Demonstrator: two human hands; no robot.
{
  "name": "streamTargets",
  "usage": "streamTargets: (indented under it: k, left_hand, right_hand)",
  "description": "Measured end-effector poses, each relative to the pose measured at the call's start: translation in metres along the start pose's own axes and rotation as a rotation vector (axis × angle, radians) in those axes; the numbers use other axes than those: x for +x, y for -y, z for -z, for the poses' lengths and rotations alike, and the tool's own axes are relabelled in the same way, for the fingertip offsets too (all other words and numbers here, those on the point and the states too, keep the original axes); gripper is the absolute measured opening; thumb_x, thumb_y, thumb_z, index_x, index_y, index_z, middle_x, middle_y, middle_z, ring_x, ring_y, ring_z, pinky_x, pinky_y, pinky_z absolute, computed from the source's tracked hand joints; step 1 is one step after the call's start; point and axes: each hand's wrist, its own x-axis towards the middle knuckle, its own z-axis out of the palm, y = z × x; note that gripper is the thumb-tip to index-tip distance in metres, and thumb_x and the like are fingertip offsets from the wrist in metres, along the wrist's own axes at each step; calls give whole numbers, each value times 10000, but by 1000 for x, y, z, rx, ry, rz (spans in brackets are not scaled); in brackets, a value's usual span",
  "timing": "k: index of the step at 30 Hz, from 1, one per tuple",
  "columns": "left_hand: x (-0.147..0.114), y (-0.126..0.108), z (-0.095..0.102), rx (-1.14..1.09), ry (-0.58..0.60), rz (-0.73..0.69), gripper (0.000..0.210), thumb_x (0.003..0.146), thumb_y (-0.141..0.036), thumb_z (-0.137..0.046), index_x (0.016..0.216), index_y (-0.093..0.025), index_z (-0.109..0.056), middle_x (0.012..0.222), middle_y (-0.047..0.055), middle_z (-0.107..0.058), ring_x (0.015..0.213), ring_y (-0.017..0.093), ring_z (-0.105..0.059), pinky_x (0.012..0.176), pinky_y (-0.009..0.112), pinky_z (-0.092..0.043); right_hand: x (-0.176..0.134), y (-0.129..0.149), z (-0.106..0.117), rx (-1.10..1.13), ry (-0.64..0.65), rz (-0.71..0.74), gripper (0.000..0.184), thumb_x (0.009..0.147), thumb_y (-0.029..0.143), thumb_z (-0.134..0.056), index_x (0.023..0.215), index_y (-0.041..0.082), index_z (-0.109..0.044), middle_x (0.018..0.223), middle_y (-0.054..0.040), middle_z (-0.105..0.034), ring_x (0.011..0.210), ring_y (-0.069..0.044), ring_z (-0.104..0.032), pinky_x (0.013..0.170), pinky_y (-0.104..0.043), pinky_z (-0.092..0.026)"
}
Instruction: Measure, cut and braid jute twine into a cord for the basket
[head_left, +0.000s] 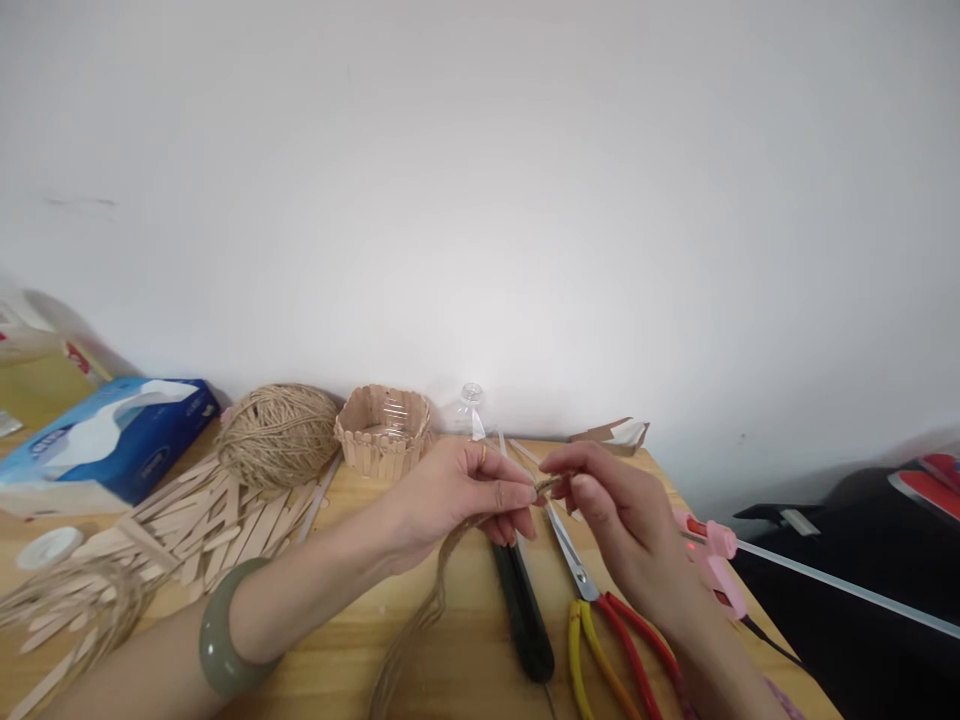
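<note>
Strands of jute twine [442,580] run up from the table's front edge into my left hand [480,490], which pinches them between thumb and fingers. Just to the right, my right hand [619,505] grips the short end of the same twine with thumb and forefinger. The twine between the two hands looks twisted together. Below the hands lie a black-handled tool [523,610], its far end hidden behind my left hand, and scissors [581,580] with red and yellow handles.
A ball of twine [281,435], a basket of craft sticks [382,435] and a clear plastic bottle top [471,400] stand along the wall. Loose wooden sticks [225,530] and a tissue box [142,440] lie left. A pink glue gun [716,570] is at the right edge.
</note>
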Motion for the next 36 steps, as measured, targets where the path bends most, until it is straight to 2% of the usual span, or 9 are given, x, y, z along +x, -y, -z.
streamTargets:
  k: [5, 9, 13, 17, 20, 22, 27, 30, 36]
  left_hand:
    - [0, 1, -1, 20, 12, -16, 109, 675, -203, -666, 650, -102, -636, 561, 24, -636, 476, 61, -525, 512, 186, -424]
    - [-1, 0, 1, 31, 51, -8, 124, 673, -232, -671, 670, -110, -651, 644, 46, -662, 571, 91, -569, 582, 216, -435]
    - [1, 1, 5, 42, -55, -55, 114, 641, -220, -695, 711, -134, -671, 686, 21, -649, 652, 94, -563, 641, 223, -415]
    - [5, 3, 8, 33, -164, -80, 155, 590, -212, -732, 718, -145, -676, 683, 0, -624, 638, 78, -532, 654, 227, -405]
    - [9, 5, 9, -4, -220, -88, 179, 558, -199, -751, 702, -144, -660, 683, -2, -622, 659, 92, -551, 691, 253, -422]
    - [10, 5, 10, -24, -245, -103, 192, 540, -183, -759, 688, -139, -646, 665, -7, -617, 655, 95, -558, 705, 264, -433]
    - [10, 3, 10, 2, -235, -125, 212, 547, -176, -751, 720, -119, -643, 672, 8, -632, 664, 107, -575, 716, 271, -447]
    - [9, 2, 10, 58, -244, -141, 213, 559, -173, -746, 732, -116, -638, 667, 5, -634, 652, 100, -573, 687, 250, -453]
    - [6, -4, 11, 94, -262, -118, 220, 553, -161, -743, 740, -109, -638, 662, 10, -637, 649, 103, -577, 679, 247, -460]
  right_hand:
    - [1, 8, -5, -153, 0, 87, 218, 886, 183, -378, 685, 169, -461, 608, 14, -490, 539, -86, -443, 508, -198, -333]
    - [0, 4, -7, -69, -45, 47, 291, 898, 249, -369, 642, 166, -479, 567, 12, -471, 526, -90, -435, 499, -202, -335]
    - [3, -5, -6, 267, -96, -168, 476, 927, 422, -190, 994, 151, -575, 661, -30, -576, 528, -105, -469, 494, -223, -390]
    - [8, -8, -5, 330, -231, -343, 360, 853, 402, -440, 1094, 155, -542, 676, -13, -590, 481, -83, -433, 453, -204, -377]
    - [9, -5, -6, 322, -106, -439, 288, 781, 411, -538, 837, 138, -611, 557, -3, -570, 436, -76, -424, 415, -192, -351]
    - [9, -3, -8, 326, -34, -498, 374, 789, 471, -492, 672, 131, -594, 467, -2, -529, 403, -78, -416, 399, -194, -340]
    - [9, -4, -14, 376, 127, -439, 227, 725, 364, -603, 793, 151, -636, 721, -22, -615, 657, -120, -532, 580, -214, -409]
    - [10, -3, -12, 457, 196, -491, 209, 726, 346, -607, 742, 139, -619, 659, 5, -561, 581, -86, -467, 525, -195, -355]
    - [13, 2, -8, 591, 154, -597, 184, 691, 295, -623, 649, 135, -543, 576, 33, -491, 514, -63, -420, 485, -177, -342]
